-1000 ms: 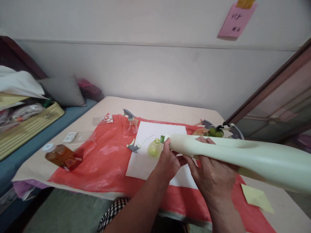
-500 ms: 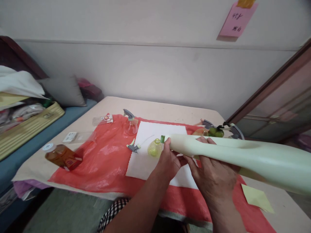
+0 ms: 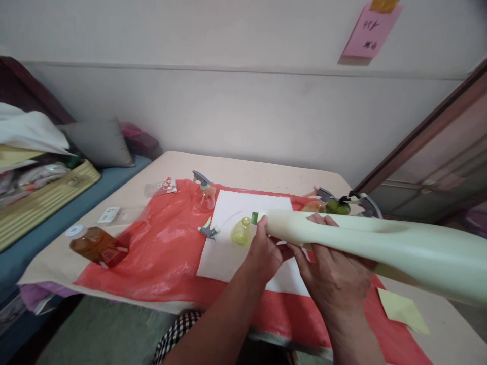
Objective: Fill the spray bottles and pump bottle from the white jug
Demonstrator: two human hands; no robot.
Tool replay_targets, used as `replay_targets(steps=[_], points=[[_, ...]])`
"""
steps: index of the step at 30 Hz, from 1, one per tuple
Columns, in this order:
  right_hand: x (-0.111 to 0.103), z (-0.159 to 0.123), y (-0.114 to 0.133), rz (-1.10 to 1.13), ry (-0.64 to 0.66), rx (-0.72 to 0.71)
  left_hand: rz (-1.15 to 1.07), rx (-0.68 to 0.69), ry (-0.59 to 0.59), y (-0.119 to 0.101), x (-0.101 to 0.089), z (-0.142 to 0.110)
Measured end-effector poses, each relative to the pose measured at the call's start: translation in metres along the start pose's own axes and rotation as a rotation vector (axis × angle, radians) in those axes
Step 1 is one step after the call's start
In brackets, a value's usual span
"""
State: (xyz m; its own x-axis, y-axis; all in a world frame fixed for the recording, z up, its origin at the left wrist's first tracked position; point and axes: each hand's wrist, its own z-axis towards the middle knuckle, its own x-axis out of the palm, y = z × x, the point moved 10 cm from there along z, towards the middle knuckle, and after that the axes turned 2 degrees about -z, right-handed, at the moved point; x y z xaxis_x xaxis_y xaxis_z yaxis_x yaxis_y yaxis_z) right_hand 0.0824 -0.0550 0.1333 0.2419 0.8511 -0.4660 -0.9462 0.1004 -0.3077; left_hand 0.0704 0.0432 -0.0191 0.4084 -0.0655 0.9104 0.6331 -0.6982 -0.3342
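A long, smooth, pale green vessel [image 3: 380, 238] stretches in from the right edge, narrowing leftward to a spout with a dark green tip; its wide end is out of view. My left hand [image 3: 266, 248] grips it near the tip, thumb on the near side. Farther right, my right hand [image 3: 335, 268] wraps it from below, fingertips over the top. Just left of the green tip a yellow-green ribbed spray bottle [image 3: 241, 233] stands upright with its neck uncovered. Its grey trigger spray head [image 3: 209, 231] lies to the left, the thin tube pointing right.
White paper [image 3: 224, 266] lies on a red plastic sheet [image 3: 163, 263] covering the table. A clear spray bottle [image 3: 206, 197] stands behind; other sprayers [image 3: 323, 195] and green fruit [image 3: 338, 207] are at right. An amber bottle [image 3: 99, 246] sits left, yellow paper [image 3: 403, 310] right.
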Motion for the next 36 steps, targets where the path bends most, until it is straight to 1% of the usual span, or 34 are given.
replay_targets(steps=[4,7,14,22,30,36], points=[[-0.0011,0.0001,0.0005,-0.001,-0.011,0.007,0.015,-0.009,-0.021,0.0004,-0.0010,-0.0007],[0.0005,-0.0007,-0.0009,0.010,0.008,0.023,0.014,-0.010,-0.030,0.0000,-0.0003,-0.0018],[-0.0006,-0.0008,0.0001,0.004,-0.009,0.001,0.009,-0.002,-0.030,0.0000,-0.0016,-0.0010],[0.0004,-0.0023,-0.0011,0.008,0.000,0.015,0.001,-0.009,-0.047,0.0004,-0.0023,-0.0015],[0.0031,-0.0020,0.0000,0.008,0.026,0.006,0.000,0.001,-0.031,0.0005,-0.0020,-0.0006],[0.0034,-0.0012,0.0008,0.012,0.031,0.004,-0.001,0.000,-0.057,-0.0003,-0.0044,-0.0009]])
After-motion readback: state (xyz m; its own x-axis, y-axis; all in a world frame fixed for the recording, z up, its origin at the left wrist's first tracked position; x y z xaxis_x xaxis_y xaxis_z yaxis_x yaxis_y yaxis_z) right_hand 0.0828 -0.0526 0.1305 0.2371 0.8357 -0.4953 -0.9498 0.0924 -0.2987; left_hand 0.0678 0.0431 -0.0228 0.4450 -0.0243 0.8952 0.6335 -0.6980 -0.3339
